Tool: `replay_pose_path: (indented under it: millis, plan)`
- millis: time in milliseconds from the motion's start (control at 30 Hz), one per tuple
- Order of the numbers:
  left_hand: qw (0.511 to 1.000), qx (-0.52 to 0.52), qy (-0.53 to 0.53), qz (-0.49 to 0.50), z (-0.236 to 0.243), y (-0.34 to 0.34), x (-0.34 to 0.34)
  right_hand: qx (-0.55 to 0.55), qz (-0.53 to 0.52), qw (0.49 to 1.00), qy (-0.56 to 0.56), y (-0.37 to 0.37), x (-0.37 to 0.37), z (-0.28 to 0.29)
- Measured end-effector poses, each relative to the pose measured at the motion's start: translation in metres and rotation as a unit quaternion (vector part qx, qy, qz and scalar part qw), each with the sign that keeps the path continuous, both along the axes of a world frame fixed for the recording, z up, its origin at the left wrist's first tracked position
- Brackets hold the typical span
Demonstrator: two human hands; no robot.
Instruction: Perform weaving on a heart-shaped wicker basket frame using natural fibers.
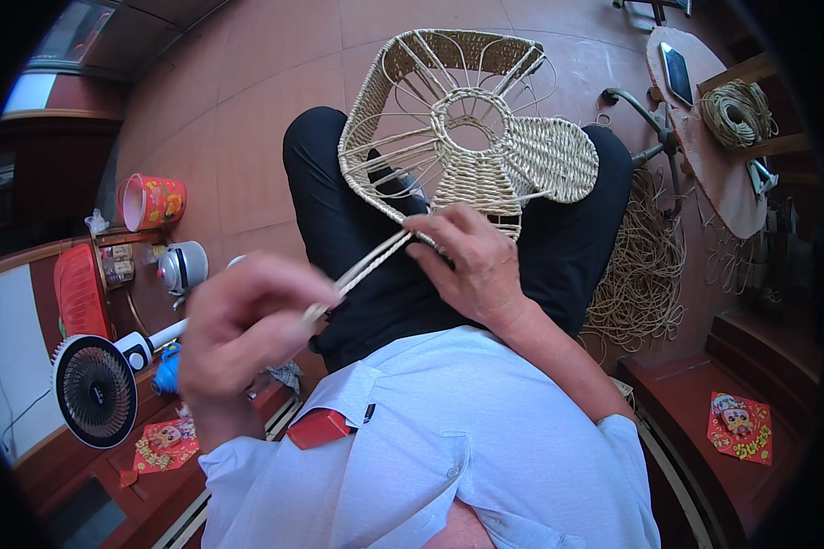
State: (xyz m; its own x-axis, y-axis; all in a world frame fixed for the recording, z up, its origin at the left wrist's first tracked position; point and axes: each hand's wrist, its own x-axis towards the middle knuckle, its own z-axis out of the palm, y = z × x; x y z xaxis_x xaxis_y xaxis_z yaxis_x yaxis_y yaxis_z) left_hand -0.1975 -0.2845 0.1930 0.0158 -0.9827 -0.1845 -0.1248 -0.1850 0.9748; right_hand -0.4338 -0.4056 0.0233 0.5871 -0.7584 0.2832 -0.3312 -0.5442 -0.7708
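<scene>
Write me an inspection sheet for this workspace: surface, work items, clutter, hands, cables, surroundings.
Surface: dark trousers of the lap, above tiled floor
Work items: woven frame, partly filled; pale strands at its near edge
Clutter: loose cord pile on floor, right; phone on pinkish board
Left hand: blurred, holding strands
Right hand: pinching strands at frame edge
Cables: thin dark line on white panel, left, possibly one
Surroundings: fan, red bucket, left

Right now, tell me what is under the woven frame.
Black trousers and reddish tiled floor show through the gaps of the woven frame. Its dense weave and the right hand hide what lies beneath them.
</scene>
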Motion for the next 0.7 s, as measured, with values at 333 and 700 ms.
replay_pose_path:
  millis: [333, 700]
  plan:
    - [0.923, -0.204, -0.075, 0.317, 0.000, -0.041, 0.047, 0.131, -0.088, 0.984, -0.081, -0.016, -0.018, -0.007]
    - [0.920, -0.149, -0.357, 0.058, -0.182, -0.064, -0.075, 0.267, -0.143, 0.953, -0.030, -0.027, -0.053, -0.004]
